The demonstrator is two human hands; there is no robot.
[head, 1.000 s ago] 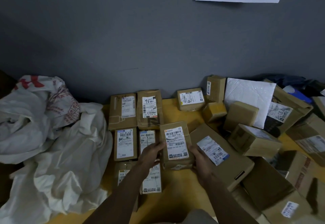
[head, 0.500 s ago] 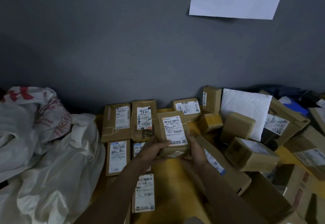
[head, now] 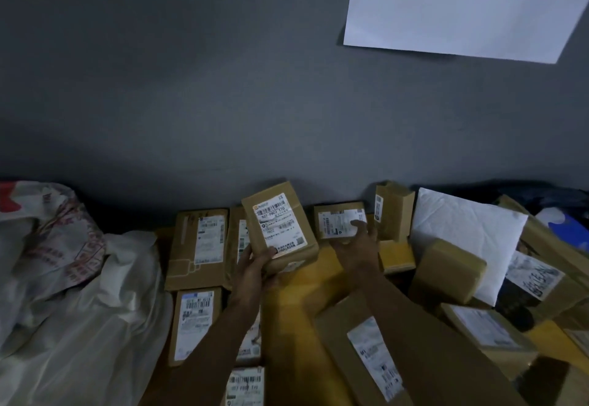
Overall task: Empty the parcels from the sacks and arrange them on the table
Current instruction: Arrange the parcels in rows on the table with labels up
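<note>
The left hand (head: 255, 270) grips a brown parcel (head: 280, 230) by its lower end, with the thumb over the bottom corner of its white shipping label. The parcel is held clear of the yellow worktop (head: 294, 305), tilted with the label facing up, in front of the grey wall (head: 191, 103).

The right hand (head: 357, 248) is open. Its straight fingers rest on the near edge and label of a small box (head: 334, 219), which lies flat at the back of the worktop close to the wall. Just right of that box a narrow carton (head: 393, 211) stands upright. Beyond it a white padded envelope (head: 462, 240) leans among a loose heap of overlapping boxes, with a taped box (head: 446, 268) in front of it.

To the left of the held parcel, labelled parcels lie flat in rows: a flat carton (head: 199, 246) at the back, a smaller packet (head: 194, 322) just in front of it, and another packet (head: 245, 386) at the bottom edge of the view. One more is partly hidden behind the held parcel. A long box (head: 366, 351) lies at an angle beside the right forearm.

Crumpled white sacks (head: 79, 278) with red printing fill the left end of the worktop, touching the flat carton's side. High on the wall hangs a paper sheet (head: 462, 13) with black handwritten characters, cut off by the top of the view.
</note>
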